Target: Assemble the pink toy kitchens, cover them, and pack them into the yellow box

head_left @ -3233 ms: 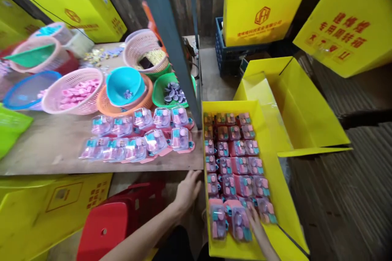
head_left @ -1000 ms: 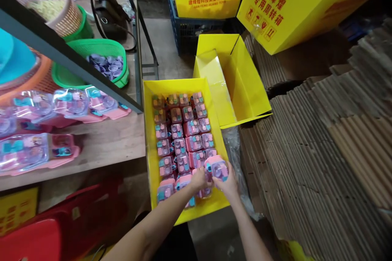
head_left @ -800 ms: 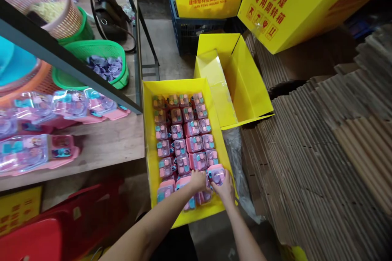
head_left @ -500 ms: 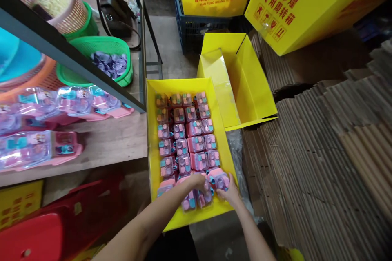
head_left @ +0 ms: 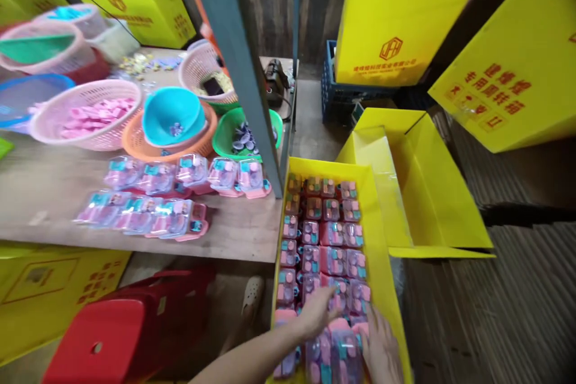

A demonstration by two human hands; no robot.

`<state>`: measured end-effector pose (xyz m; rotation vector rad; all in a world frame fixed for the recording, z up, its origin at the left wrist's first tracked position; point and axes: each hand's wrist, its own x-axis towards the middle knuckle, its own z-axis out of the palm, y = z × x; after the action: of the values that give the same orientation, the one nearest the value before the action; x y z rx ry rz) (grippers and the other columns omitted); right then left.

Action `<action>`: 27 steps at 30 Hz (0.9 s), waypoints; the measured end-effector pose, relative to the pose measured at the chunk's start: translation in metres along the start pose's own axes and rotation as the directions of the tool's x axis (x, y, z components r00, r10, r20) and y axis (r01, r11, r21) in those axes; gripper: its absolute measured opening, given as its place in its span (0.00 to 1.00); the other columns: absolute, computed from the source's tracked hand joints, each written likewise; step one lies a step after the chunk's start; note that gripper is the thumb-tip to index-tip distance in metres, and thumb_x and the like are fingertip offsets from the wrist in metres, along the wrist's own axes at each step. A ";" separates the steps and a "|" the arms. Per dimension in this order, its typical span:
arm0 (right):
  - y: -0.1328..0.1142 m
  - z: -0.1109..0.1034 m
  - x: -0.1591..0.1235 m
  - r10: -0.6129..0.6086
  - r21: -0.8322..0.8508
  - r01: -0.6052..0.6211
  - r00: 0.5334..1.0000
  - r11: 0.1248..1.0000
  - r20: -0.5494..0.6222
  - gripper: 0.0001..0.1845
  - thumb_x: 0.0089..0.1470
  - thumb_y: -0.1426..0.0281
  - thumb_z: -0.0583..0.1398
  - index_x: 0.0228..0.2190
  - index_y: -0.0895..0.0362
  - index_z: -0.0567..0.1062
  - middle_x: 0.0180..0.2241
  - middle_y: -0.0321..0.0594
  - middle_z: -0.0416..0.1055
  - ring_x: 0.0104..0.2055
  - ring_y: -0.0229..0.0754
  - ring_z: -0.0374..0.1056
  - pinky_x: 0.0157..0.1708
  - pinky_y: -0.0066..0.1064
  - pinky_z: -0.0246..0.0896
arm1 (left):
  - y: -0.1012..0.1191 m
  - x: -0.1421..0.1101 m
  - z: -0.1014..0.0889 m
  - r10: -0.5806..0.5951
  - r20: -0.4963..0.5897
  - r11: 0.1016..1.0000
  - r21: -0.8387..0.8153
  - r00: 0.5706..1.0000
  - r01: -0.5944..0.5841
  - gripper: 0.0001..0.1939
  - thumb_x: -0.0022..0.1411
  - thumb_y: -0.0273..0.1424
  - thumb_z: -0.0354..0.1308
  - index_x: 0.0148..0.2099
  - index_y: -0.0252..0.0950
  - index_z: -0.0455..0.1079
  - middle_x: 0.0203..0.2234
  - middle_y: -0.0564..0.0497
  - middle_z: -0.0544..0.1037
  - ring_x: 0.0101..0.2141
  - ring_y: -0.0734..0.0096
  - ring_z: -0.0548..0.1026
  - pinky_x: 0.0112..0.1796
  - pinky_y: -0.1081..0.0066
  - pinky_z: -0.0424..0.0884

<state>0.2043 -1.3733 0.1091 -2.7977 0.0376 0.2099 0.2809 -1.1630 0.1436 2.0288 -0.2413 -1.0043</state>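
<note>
A yellow box (head_left: 380, 210) holds rows of small clear-topped plastic toy packs (head_left: 335, 261) with pink, purple and teal pieces inside. Over the packs near the box's front, my left hand (head_left: 317, 312) is open, its thumb and fingers apart and nothing seen in them. My right hand (head_left: 381, 345) lies along the box's right wall with fingers stretched out over the edge of the front right packs. Beneath and between my hands, some larger packs (head_left: 346, 351) lie tilted. The right hand partly hides the pack under it.
On the table (head_left: 243, 231) at left are more toy packs (head_left: 155, 216) in two rows, a pink basket (head_left: 92, 132), a blue bowl (head_left: 173, 114) and a green basket (head_left: 227, 135). A metal post (head_left: 243, 66) rises there. Right are another yellow box (head_left: 420, 192) and stacked cardboard (head_left: 504, 300). A red stool (head_left: 103, 324) stands below.
The view has swung left, so the box sits further right and more of the table shows. My right hand has let go of the front right pack and flattened over the packs.
</note>
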 end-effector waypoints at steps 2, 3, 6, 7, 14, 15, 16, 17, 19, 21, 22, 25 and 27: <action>-0.067 -0.020 0.048 -0.160 0.110 0.157 0.987 0.981 0.017 0.25 0.56 0.67 0.46 0.55 0.50 0.62 0.52 0.46 0.64 0.55 0.51 0.59 0.53 0.48 0.57 | -0.014 -0.020 -0.066 -0.048 -0.298 0.999 0.002 0.953 0.051 0.23 0.65 0.33 0.37 0.61 0.40 0.50 0.57 0.43 0.61 0.57 0.62 0.59 0.57 0.59 0.55; -0.107 -0.029 0.073 -0.251 0.154 0.244 0.967 0.958 0.031 0.25 0.57 0.68 0.45 0.55 0.51 0.61 0.54 0.44 0.62 0.57 0.48 0.57 0.55 0.45 0.55 | -0.022 -0.033 -0.106 -0.052 -0.520 0.998 -0.006 0.852 0.057 0.21 0.64 0.32 0.38 0.59 0.40 0.54 0.54 0.44 0.64 0.55 0.62 0.61 0.56 0.60 0.57; -0.230 -0.050 0.150 -0.510 0.219 0.494 0.860 0.841 0.022 0.26 0.58 0.74 0.43 0.57 0.51 0.59 0.56 0.42 0.59 0.59 0.44 0.53 0.57 0.42 0.52 | -0.044 -0.078 -0.227 -0.015 -0.914 0.991 0.041 0.407 0.131 0.20 0.63 0.32 0.43 0.56 0.38 0.57 0.51 0.44 0.66 0.53 0.61 0.62 0.55 0.61 0.58; -0.267 -0.054 0.174 -0.570 0.208 0.556 0.822 0.805 0.010 0.27 0.57 0.75 0.43 0.57 0.51 0.58 0.56 0.42 0.58 0.59 0.45 0.52 0.58 0.43 0.51 | -0.051 -0.092 -0.263 0.004 -0.956 0.983 0.058 0.295 0.175 0.20 0.62 0.32 0.44 0.57 0.37 0.56 0.51 0.43 0.65 0.54 0.59 0.61 0.55 0.60 0.57; -0.420 -0.051 0.297 -0.555 0.161 0.548 0.832 0.821 -0.003 0.26 0.57 0.70 0.49 0.58 0.52 0.58 0.64 0.39 0.39 0.60 0.52 0.49 0.56 0.46 0.51 | -0.084 -0.096 -0.396 0.039 -0.891 0.940 0.186 0.452 0.285 0.27 0.62 0.31 0.47 0.62 0.33 0.48 0.57 0.39 0.58 0.58 0.56 0.54 0.56 0.58 0.53; -0.427 -0.047 0.301 -0.534 0.153 0.525 0.845 0.837 0.019 0.26 0.57 0.68 0.50 0.58 0.52 0.58 0.64 0.40 0.39 0.58 0.53 0.53 0.54 0.47 0.53 | -0.087 -0.090 -0.400 0.006 -0.867 0.941 0.173 0.497 0.290 0.27 0.62 0.31 0.48 0.62 0.33 0.49 0.56 0.38 0.58 0.57 0.55 0.56 0.55 0.58 0.55; -0.430 -0.043 0.301 -0.516 0.143 0.506 0.856 0.851 0.036 0.26 0.57 0.67 0.50 0.57 0.52 0.58 0.64 0.42 0.39 0.55 0.53 0.56 0.52 0.47 0.55 | -0.090 -0.087 -0.401 -0.021 -0.850 0.944 0.157 0.527 0.291 0.27 0.61 0.31 0.48 0.61 0.34 0.50 0.54 0.38 0.60 0.56 0.55 0.59 0.53 0.59 0.57; -0.431 -0.039 0.296 -0.497 0.128 0.488 0.866 0.863 0.047 0.26 0.58 0.66 0.49 0.58 0.53 0.58 0.64 0.44 0.38 0.53 0.53 0.59 0.50 0.46 0.56 | -0.093 -0.086 -0.400 -0.042 -0.839 0.947 0.140 0.543 0.289 0.27 0.61 0.31 0.48 0.61 0.33 0.50 0.52 0.37 0.61 0.53 0.56 0.63 0.51 0.60 0.60; -0.425 -0.033 0.275 -0.449 0.092 0.443 0.891 0.892 0.064 0.27 0.58 0.65 0.48 0.59 0.54 0.55 0.63 0.49 0.39 0.51 0.53 0.62 0.49 0.46 0.58 | -0.098 -0.094 -0.391 -0.069 -0.825 0.953 0.111 0.560 0.281 0.28 0.59 0.32 0.51 0.60 0.33 0.50 0.49 0.37 0.62 0.46 0.57 0.69 0.47 0.61 0.64; -0.414 -0.033 0.246 -0.403 0.057 0.399 0.911 0.915 0.087 0.27 0.58 0.65 0.49 0.59 0.55 0.55 0.61 0.52 0.43 0.49 0.52 0.63 0.47 0.43 0.59 | -0.103 -0.112 -0.379 -0.122 -0.790 0.954 0.074 0.600 0.291 0.33 0.55 0.35 0.55 0.60 0.32 0.50 0.49 0.36 0.61 0.42 0.55 0.72 0.43 0.61 0.66; -0.408 -0.035 0.232 -0.382 0.042 0.379 0.919 0.924 0.102 0.27 0.58 0.64 0.50 0.58 0.55 0.56 0.60 0.53 0.47 0.48 0.52 0.64 0.45 0.42 0.60 | -0.106 -0.121 -0.374 -0.165 -0.747 0.951 0.053 0.644 0.305 0.36 0.52 0.37 0.58 0.60 0.32 0.50 0.49 0.35 0.60 0.42 0.54 0.72 0.43 0.60 0.67; -0.391 -0.052 0.210 -0.371 0.022 0.372 0.916 0.928 0.156 0.28 0.51 0.61 0.58 0.53 0.54 0.63 0.53 0.53 0.58 0.47 0.54 0.63 0.42 0.42 0.61 | -0.113 -0.140 -0.372 -0.293 -0.546 0.936 0.003 0.785 0.351 0.43 0.43 0.41 0.65 0.59 0.34 0.53 0.51 0.35 0.59 0.42 0.50 0.72 0.41 0.60 0.68; -0.386 -0.066 0.215 -0.473 0.061 0.472 0.853 0.879 0.221 0.31 0.39 0.59 0.66 0.47 0.54 0.70 0.50 0.50 0.63 0.51 0.55 0.59 0.46 0.43 0.58 | -0.115 -0.139 -0.382 -0.332 -0.424 0.934 -0.021 0.843 0.357 0.41 0.41 0.44 0.65 0.56 0.35 0.58 0.51 0.36 0.62 0.40 0.53 0.73 0.37 0.64 0.70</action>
<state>0.4456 -1.0309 0.2649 -2.6544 -0.6992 0.4042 0.4472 -0.7923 0.2605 2.3362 0.3444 -0.7390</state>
